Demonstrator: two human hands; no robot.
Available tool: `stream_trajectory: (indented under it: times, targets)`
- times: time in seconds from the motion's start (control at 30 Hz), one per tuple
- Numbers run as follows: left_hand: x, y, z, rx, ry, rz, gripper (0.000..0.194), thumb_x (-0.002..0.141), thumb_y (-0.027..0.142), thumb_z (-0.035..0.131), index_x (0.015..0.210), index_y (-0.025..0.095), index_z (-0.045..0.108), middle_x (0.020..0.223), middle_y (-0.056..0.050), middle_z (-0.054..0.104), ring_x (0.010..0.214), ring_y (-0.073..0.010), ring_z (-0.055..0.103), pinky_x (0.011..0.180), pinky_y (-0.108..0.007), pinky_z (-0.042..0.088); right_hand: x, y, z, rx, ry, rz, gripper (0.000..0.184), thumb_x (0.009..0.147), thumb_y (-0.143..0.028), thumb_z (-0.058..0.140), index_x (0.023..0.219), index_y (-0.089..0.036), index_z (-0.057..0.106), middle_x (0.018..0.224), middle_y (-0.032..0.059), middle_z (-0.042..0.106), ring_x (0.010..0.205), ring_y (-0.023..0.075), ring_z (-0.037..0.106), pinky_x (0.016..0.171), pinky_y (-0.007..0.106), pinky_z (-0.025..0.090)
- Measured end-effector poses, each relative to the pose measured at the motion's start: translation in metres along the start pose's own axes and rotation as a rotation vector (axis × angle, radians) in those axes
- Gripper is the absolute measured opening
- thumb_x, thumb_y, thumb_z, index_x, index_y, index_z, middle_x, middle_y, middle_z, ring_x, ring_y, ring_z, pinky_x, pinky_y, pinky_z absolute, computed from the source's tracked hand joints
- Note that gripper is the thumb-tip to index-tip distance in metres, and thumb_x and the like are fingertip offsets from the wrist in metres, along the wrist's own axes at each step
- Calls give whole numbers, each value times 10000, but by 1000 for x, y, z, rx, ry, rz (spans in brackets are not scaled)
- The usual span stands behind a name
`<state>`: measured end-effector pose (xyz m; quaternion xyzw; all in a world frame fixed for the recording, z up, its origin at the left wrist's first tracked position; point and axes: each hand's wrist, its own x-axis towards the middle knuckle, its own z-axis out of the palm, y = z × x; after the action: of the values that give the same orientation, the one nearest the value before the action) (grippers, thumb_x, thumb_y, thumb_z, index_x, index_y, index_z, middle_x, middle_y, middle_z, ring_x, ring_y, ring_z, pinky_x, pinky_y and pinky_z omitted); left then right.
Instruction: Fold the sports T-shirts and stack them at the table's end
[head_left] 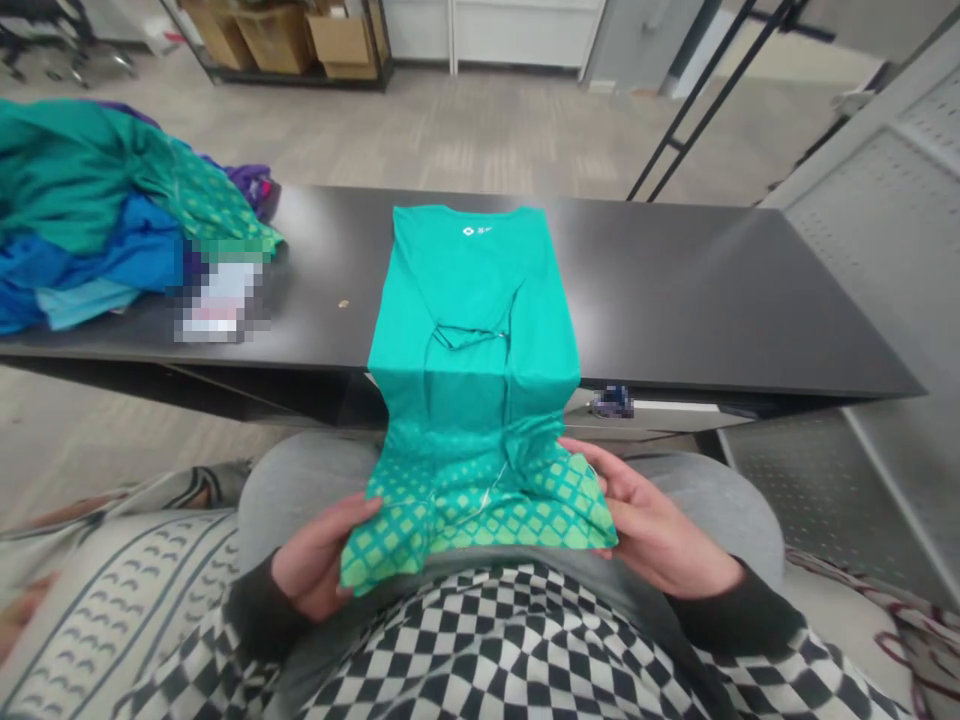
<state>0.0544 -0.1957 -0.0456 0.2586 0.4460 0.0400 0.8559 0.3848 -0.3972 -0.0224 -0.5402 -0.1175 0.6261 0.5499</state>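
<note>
A green T-shirt lies lengthwise over the dark table, collar at the far side with a small white logo below it. Its sides are folded inward, and the lower part hangs off the near edge onto my lap. The hem has a light-green diamond pattern. My left hand grips the hem's left corner, thumb on top and fingers under the cloth. At the right corner, my right hand pinches the hem, its fingers partly behind the fabric.
A heap of green, blue and purple clothes sits on the table's left end, beside a blurred pale item. Cardboard boxes stand on a rack behind. A perforated grey panel rises at the right.
</note>
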Motion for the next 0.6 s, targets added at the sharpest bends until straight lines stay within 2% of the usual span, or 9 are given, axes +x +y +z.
stream_trajectory:
  times: [0.1,0.2,0.27,0.33,0.37,0.4,0.47,0.53,0.6]
  targets:
    - [-9,-16,3,15,12,-133,515,742,546,1051,872,163,732,646,-5,623,446,-54,422,383,-151,215,-10,17,-7,-26,12,61,873,842,-355,990,1627,-369,609,902,-31,750,577,116,569,550,245,456]
    - [-13,-27,1,86,77,-100,537,723,552,1079,842,154,738,660,10,598,492,-53,431,419,-147,264,-17,31,-14,-67,25,80,994,846,-312,962,1720,-398,496,924,-36,773,622,141,627,600,268,505]
    - [-14,-29,-3,140,127,-28,538,724,577,1074,871,145,789,745,-27,675,550,-78,502,457,-169,353,-19,34,-17,-133,39,76,834,854,-300,938,1616,-367,607,956,-23,797,643,143,645,608,270,516]
    - [-17,-27,-8,194,146,8,517,736,585,1064,905,156,831,818,-63,752,642,-136,623,556,-217,501,-21,32,-16,-217,46,63,529,844,-286,926,1347,-291,759,1047,19,825,755,162,715,678,287,572]
    - [-18,-25,-10,215,151,15,500,745,584,1060,924,170,845,864,-78,792,715,-180,692,644,-260,578,-22,31,-15,-242,50,57,452,839,-282,922,1266,-269,773,1101,40,832,847,185,757,748,308,609]
    - [-20,-23,-10,229,156,22,483,758,584,1053,950,186,855,921,-89,826,803,-225,751,751,-312,636,-22,29,-12,-249,58,55,481,840,-285,918,1293,-269,760,1143,52,833,933,211,786,822,336,634]
    - [-23,-23,-8,239,169,33,484,770,600,1043,988,207,863,1027,-102,865,953,-294,810,927,-403,670,-23,28,-6,-242,83,51,791,852,-312,903,1583,-298,602,1141,52,831,981,244,808,872,387,652]
    - [-25,-25,-2,225,198,26,530,743,623,1054,1007,207,858,1076,-108,873,980,-307,820,931,-414,673,-24,28,2,-314,107,31,1060,866,-326,881,1780,-294,347,1053,27,821,903,248,798,825,396,647]
    - [-27,-31,6,202,226,4,533,743,605,1061,1022,204,848,1093,-107,873,956,-285,815,863,-375,673,-27,27,8,-469,112,-32,1052,868,-313,874,1782,-267,354,965,5,793,838,241,762,790,386,629]
